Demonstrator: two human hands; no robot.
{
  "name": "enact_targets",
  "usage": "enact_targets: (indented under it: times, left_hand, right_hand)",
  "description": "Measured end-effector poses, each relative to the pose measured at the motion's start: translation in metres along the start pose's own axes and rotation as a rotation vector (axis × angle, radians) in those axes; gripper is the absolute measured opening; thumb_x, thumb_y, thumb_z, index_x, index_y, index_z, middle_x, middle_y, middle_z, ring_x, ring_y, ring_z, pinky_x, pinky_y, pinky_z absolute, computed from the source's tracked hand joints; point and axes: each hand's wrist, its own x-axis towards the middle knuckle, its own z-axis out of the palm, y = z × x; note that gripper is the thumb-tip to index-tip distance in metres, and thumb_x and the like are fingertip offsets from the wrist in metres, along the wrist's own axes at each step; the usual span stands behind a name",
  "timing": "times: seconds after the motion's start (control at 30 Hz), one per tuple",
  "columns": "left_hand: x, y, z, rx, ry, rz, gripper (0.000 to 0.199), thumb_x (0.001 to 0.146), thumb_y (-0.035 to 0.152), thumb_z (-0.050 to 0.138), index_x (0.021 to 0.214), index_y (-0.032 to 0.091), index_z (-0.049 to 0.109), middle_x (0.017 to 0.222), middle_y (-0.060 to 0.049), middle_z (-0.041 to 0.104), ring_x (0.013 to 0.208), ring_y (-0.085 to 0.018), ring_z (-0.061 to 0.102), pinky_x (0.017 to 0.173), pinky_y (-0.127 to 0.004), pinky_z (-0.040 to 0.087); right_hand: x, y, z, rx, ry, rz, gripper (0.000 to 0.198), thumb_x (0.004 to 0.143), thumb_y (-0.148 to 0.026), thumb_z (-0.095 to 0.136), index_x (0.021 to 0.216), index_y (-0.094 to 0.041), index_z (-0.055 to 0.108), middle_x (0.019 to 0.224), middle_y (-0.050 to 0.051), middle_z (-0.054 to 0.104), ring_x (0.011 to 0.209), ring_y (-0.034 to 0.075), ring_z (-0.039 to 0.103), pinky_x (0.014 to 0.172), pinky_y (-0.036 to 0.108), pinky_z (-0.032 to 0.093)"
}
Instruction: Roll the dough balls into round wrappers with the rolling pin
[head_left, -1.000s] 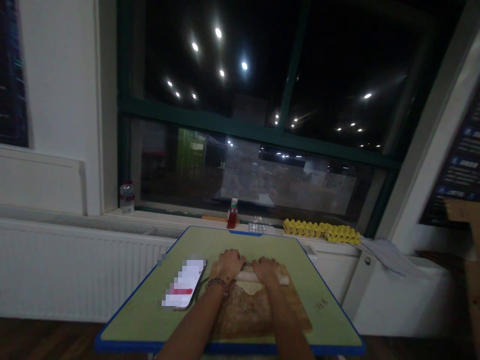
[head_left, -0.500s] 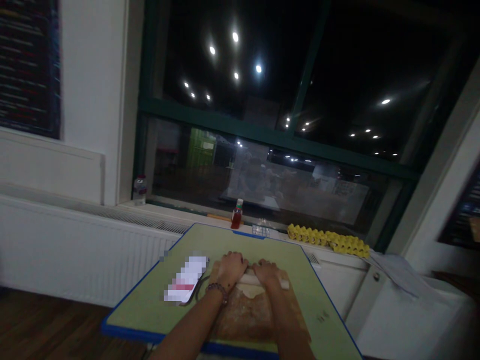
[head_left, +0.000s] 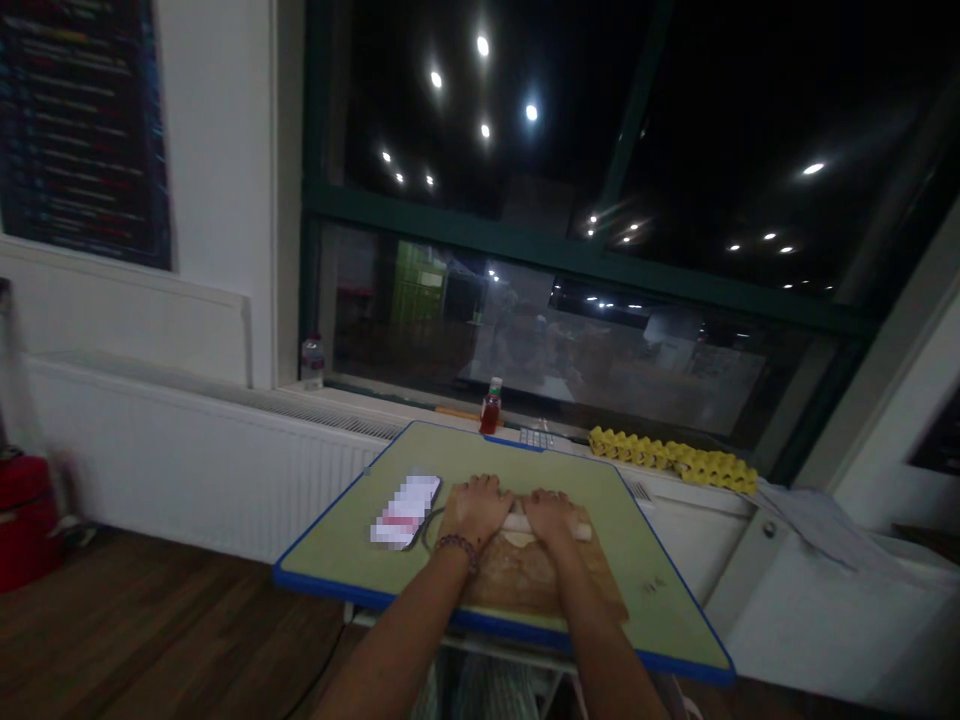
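A pale rolling pin point(head_left: 581, 532) lies crosswise on a wooden board point(head_left: 517, 592) dusted with flour. My left hand point(head_left: 482, 505), with a beaded bracelet at the wrist, presses over the pin's left part, its fingers bent over the wood. Over the right part rests my right hand point(head_left: 553, 512), fingers curved across it in the same way. Between the two hands a short stretch of the pin shows. Under and just in front of it is a thin pale sheet of dough point(head_left: 517, 539), partly hidden by the pin and hands.
The board lies on a green, blue-edged table point(head_left: 337, 545). Left of it is a lit phone point(head_left: 409, 505) with a dark cord beside it. Behind the table, a sauce bottle point(head_left: 490, 408) and yellow egg trays point(head_left: 675, 460) stand by the window. A radiator point(head_left: 187, 450) runs along the wall.
The camera has shifted, so the table sits higher and farther right in view. Both hands stay on the rolling pin, which appears slightly nearer me on the board, with less dough showing in front.
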Motion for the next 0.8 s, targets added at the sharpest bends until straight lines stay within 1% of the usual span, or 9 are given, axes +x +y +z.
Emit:
enact_targets:
  times: [0.1,0.17,0.27,0.37,0.4,0.47,0.53,0.67,0.8]
  left_hand:
    - [-0.002,0.001,0.002,0.032,0.109,0.007,0.033,0.091,0.033,0.042,0.112,0.019,0.062,0.119,-0.012,0.063,0.114,-0.027,0.053,0.097,-0.040,0.038]
    - [-0.002,-0.002,0.005,0.035,0.146,0.049,0.035,0.091,0.034,0.042,0.116,0.018,0.060,0.123,-0.011,0.062,0.116,-0.027,0.053,0.099,-0.039,0.038]
    - [-0.005,-0.012,0.013,0.052,0.161,0.151,0.037,0.092,0.035,0.042,0.123,0.022,0.058,0.140,-0.007,0.053,0.130,-0.026,0.044,0.109,-0.042,0.030]
    - [-0.012,-0.022,0.020,0.104,0.167,0.235,0.040,0.096,0.037,0.035,0.128,0.025,0.056,0.150,-0.004,0.041,0.140,-0.026,0.030,0.116,-0.047,0.016]
    - [-0.016,-0.023,0.022,0.120,0.171,0.244,0.042,0.097,0.038,0.033,0.130,0.025,0.055,0.152,-0.004,0.037,0.142,-0.026,0.028,0.116,-0.048,0.013]
    - [-0.024,-0.024,0.025,0.144,0.211,0.246,0.045,0.098,0.039,0.030,0.134,0.025,0.052,0.155,-0.005,0.031,0.144,-0.026,0.024,0.117,-0.050,0.010]
    - [-0.032,-0.022,0.027,0.163,0.274,0.242,0.046,0.098,0.039,0.029,0.137,0.024,0.049,0.157,-0.005,0.025,0.145,-0.026,0.019,0.117,-0.050,0.008]
    - [-0.041,-0.016,0.027,0.186,0.340,0.208,0.046,0.097,0.035,0.029,0.140,0.027,0.046,0.159,-0.003,0.018,0.147,-0.024,0.009,0.117,-0.051,0.003]
    - [-0.040,-0.014,0.026,0.175,0.340,0.153,0.046,0.097,0.032,0.031,0.140,0.026,0.046,0.159,-0.004,0.017,0.147,-0.024,0.008,0.117,-0.052,0.004]
  right_hand:
    - [-0.003,0.000,0.011,0.084,0.196,0.097,0.043,0.093,-0.035,0.036,0.121,-0.017,0.064,0.128,0.014,0.061,0.127,0.029,0.046,0.103,0.040,0.034]
    - [-0.006,0.004,0.016,0.138,0.299,0.090,0.045,0.092,-0.036,0.041,0.127,-0.016,0.059,0.137,0.012,0.054,0.134,0.028,0.037,0.107,0.038,0.030]
    - [-0.019,0.017,0.015,0.183,0.349,-0.069,0.044,0.093,-0.031,0.039,0.131,-0.017,0.056,0.142,0.008,0.049,0.138,0.024,0.032,0.112,0.035,0.025]
    - [-0.036,0.035,0.009,0.221,0.336,-0.295,0.041,0.097,-0.028,0.031,0.129,-0.026,0.057,0.140,0.001,0.052,0.136,0.017,0.036,0.113,0.033,0.025]
    - [-0.042,0.040,0.009,0.221,0.328,-0.329,0.042,0.098,-0.028,0.029,0.130,-0.028,0.057,0.139,0.000,0.053,0.135,0.017,0.036,0.113,0.035,0.024]
    - [-0.050,0.046,0.011,0.206,0.332,-0.313,0.043,0.100,-0.029,0.026,0.130,-0.029,0.056,0.139,0.000,0.053,0.137,0.019,0.034,0.115,0.041,0.020]
    - [-0.055,0.049,0.018,0.192,0.352,-0.231,0.044,0.100,-0.030,0.023,0.132,-0.028,0.054,0.142,0.001,0.049,0.139,0.021,0.031,0.116,0.046,0.016]
    - [-0.058,0.048,0.029,0.196,0.375,-0.150,0.045,0.100,-0.033,0.022,0.134,-0.028,0.052,0.148,0.003,0.042,0.140,0.021,0.028,0.118,0.045,0.017]
    - [-0.059,0.049,0.031,0.190,0.368,-0.145,0.045,0.100,-0.033,0.022,0.136,-0.028,0.050,0.149,0.003,0.040,0.141,0.020,0.027,0.118,0.044,0.016]
